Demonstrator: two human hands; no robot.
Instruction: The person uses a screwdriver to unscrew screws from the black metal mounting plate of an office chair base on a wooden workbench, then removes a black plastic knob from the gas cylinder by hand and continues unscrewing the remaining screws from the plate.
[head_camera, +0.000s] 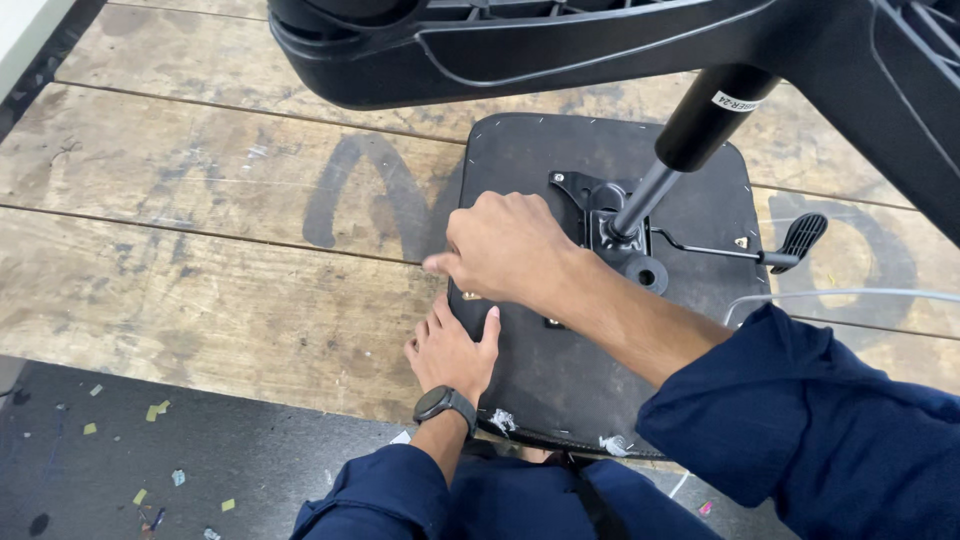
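On rough planks, both hands press matte seat underside

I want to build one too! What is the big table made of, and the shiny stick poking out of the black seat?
The table looks like wood: long planks with grain, seams and worn stains, unpolished. The shiny stick seems to be metal, smooth and reflective, with a matte black tube above it. The seat underside looks like dark board or fabric covering; which one is unclear.

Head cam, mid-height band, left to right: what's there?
Worn wooden plank bench top → right hand on the upturned black seat base → silver gas-lift rod → black paddle-tipped lever.
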